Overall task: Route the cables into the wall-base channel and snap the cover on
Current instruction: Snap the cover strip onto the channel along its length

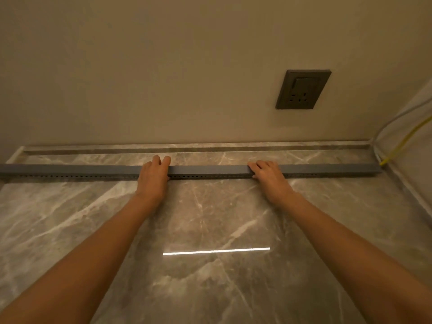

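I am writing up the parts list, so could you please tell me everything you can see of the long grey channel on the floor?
The grey channel is a long, straight, matte strip, plastic by its look, with a row of small holes along its near lower edge. It lies flat on the marble floor, parallel to the wall and set apart from it. Its left end runs out of view; its right end stops beside a yellow cable. The left hand and right hand rest on top of it.

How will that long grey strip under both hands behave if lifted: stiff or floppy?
The grey strip probably stays fairly stiff: it lies dead straight across the floor. Being so long and thin, its ends may sag. The left hand and right hand sit spaced apart, which suits it.
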Demonstrator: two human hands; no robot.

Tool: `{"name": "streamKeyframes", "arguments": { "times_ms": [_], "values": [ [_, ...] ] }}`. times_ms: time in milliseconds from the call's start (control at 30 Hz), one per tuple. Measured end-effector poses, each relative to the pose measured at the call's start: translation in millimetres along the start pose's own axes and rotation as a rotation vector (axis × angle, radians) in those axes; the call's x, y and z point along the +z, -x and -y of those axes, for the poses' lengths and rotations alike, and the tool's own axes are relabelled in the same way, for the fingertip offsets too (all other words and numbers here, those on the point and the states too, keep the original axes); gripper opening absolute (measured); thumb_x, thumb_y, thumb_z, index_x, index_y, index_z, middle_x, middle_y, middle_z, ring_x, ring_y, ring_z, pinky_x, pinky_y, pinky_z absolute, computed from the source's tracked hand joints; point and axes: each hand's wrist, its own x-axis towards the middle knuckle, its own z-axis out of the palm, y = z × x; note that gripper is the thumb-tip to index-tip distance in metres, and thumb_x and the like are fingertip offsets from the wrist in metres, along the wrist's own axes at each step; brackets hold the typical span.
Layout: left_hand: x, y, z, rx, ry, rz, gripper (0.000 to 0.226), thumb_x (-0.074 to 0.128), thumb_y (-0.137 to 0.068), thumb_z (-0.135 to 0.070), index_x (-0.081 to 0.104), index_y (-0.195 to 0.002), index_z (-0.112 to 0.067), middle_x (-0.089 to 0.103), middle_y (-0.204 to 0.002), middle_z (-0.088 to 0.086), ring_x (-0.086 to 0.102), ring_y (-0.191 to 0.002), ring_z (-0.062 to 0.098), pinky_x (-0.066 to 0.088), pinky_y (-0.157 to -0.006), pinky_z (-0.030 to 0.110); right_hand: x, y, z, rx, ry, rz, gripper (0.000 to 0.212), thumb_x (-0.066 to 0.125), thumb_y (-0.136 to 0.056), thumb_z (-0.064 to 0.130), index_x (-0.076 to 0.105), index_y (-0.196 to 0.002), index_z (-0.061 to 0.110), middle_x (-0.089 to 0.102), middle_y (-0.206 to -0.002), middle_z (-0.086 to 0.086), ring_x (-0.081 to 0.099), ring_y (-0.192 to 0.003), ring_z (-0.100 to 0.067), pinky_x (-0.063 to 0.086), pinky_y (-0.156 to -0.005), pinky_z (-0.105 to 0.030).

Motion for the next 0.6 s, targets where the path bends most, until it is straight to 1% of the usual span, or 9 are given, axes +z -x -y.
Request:
{"name": "streamKeyframes", "arguments": {
  "times_ms": [133, 200, 300, 367, 433, 533, 600],
  "values": [
    [-2.5, -4.0, -1.1, -0.025, -0.085, 0.007, 0.019, 0.056, -0.089, -0.005, 0.051, -0.108, -0.005, 0.054, -0.108, 0.018, 0.053, -0.095, 0.033, 0.047, -0.075, 0.040, 0.9, -4.2, -3.7, -0.019, -0.118, -0.033, 0.035, 0.044, -0.093, 0.004, 0.044, -0.128, 0.003, 0.052, -0.127, -0.020, 0.044, -0.117, -0.036, 0.032, -0.103, -0.040],
    [-4.3, -7.4, -1.0, -0.059, -0.090, 0.009, 0.018, 0.055, -0.090, -0.006, 0.051, -0.108, -0.005, 0.054, -0.109, 0.018, 0.053, -0.097, 0.032, 0.047, -0.075, 0.039, -0.5, -10.4, -0.7, -0.018, -0.143, -0.032, 0.034, 0.044, -0.093, 0.004, 0.046, -0.127, 0.003, 0.052, -0.125, -0.020, 0.043, -0.116, -0.036, 0.033, -0.101, -0.039],
    [-4.0, -15.2, 1.8, -0.071, -0.087, 0.006, 0.017, 0.055, -0.091, -0.007, 0.052, -0.108, -0.005, 0.055, -0.111, 0.018, 0.053, -0.098, 0.032, 0.049, -0.078, 0.040, -3.6, -21.1, 4.4, 0.045, -0.192, -0.050, 0.030, 0.043, -0.092, 0.000, 0.050, -0.121, 0.001, 0.049, -0.120, -0.020, 0.041, -0.113, -0.035, 0.038, -0.098, -0.040],
    [-1.9, -19.7, 4.3, -0.076, -0.068, -0.020, 0.016, 0.056, -0.091, -0.007, 0.055, -0.106, -0.005, 0.057, -0.110, 0.018, 0.053, -0.097, 0.033, 0.049, -0.078, 0.040, -5.8, -28.5, 6.5, 0.083, -0.192, -0.060, 0.029, 0.044, -0.091, -0.001, 0.052, -0.118, -0.001, 0.047, -0.120, -0.021, 0.041, -0.113, -0.035, 0.039, -0.097, -0.043],
    [0.2, -24.7, 7.2, -0.065, -0.064, -0.052, 0.014, 0.056, -0.089, -0.003, 0.057, -0.103, -0.001, 0.057, -0.107, 0.020, 0.053, -0.096, 0.034, 0.048, -0.073, 0.040, -6.3, -35.7, 6.2, 0.077, -0.132, -0.059, 0.029, 0.046, -0.091, 0.001, 0.052, -0.119, -0.002, 0.050, -0.122, -0.021, 0.043, -0.112, -0.036, 0.042, -0.094, -0.045],
    [2.6, -36.2, 10.5, 0.014, -0.090, -0.074, 0.017, 0.061, -0.083, 0.005, 0.062, -0.101, 0.004, 0.058, -0.100, 0.023, 0.057, -0.088, 0.037, 0.048, -0.061, 0.042, -8.3, -43.9, 4.8, 0.079, -0.070, -0.046, 0.032, 0.047, -0.091, 0.003, 0.049, -0.122, -0.004, 0.051, -0.124, -0.022, 0.044, -0.113, -0.037, 0.043, -0.091, -0.044],
    [1.2, -46.3, 12.0, 0.054, -0.115, -0.066, 0.019, 0.063, -0.081, 0.007, 0.063, -0.100, 0.006, 0.058, -0.097, 0.025, 0.058, -0.086, 0.039, 0.047, -0.054, 0.041, -9.6, -49.0, 5.0, 0.085, -0.024, -0.045, 0.031, 0.047, -0.092, 0.005, 0.049, -0.122, -0.004, 0.051, -0.123, -0.022, 0.044, -0.113, -0.037, 0.043, -0.088, -0.043]
  ]
}}
